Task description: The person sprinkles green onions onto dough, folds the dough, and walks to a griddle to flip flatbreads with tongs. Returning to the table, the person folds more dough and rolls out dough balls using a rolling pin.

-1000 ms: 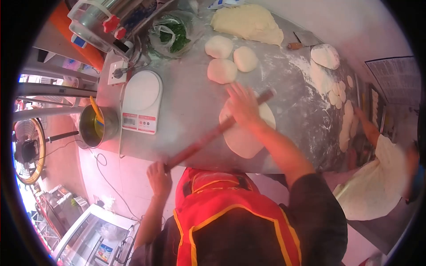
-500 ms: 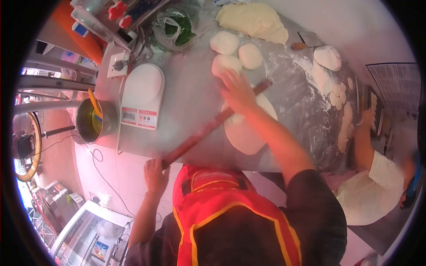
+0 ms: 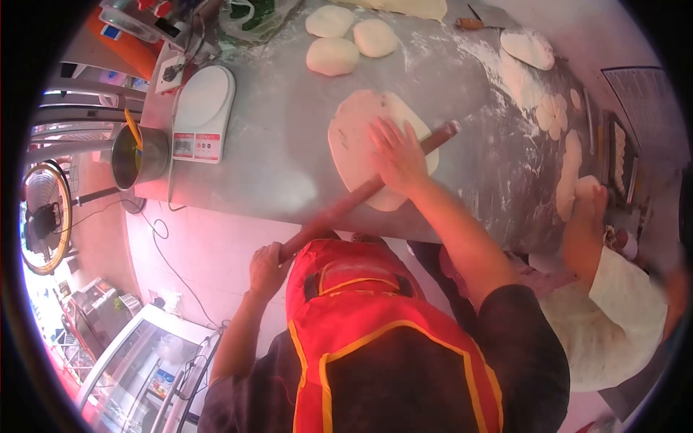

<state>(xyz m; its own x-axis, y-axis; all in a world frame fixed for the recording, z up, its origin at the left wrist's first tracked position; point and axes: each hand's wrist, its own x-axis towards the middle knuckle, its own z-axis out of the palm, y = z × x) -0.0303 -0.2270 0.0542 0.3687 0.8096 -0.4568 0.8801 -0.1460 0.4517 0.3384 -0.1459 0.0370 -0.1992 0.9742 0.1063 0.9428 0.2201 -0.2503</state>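
Observation:
A dark red rolling pin [image 3: 336, 211] lies slantwise across a flat sheet of dough [image 3: 351, 148] on the metal table. Its lower left end is wrapped by the fingers of my left hand [image 3: 267, 272], beyond the table's front edge. My right hand [image 3: 398, 160] rests with fingers stretched out on the pin, above the dough; its palm hides part of both. Behind the sheet sit three round dough pieces [image 3: 332, 56]. The sheet reaches past the pin on both sides.
At the left are a white scale [image 3: 204, 108] and a metal pot [image 3: 149, 155]. A scraper [image 3: 469, 24], floured dough [image 3: 528, 47] and small dough pieces [image 3: 551, 114] lie at the right. A co-worker [image 3: 610, 317] handles dough beside the table's right end.
The view has shifted, so the table's contents appear higher. The dough sheet now shows more area behind the pin. The co-worker's hands have moved to the dough near the right end.

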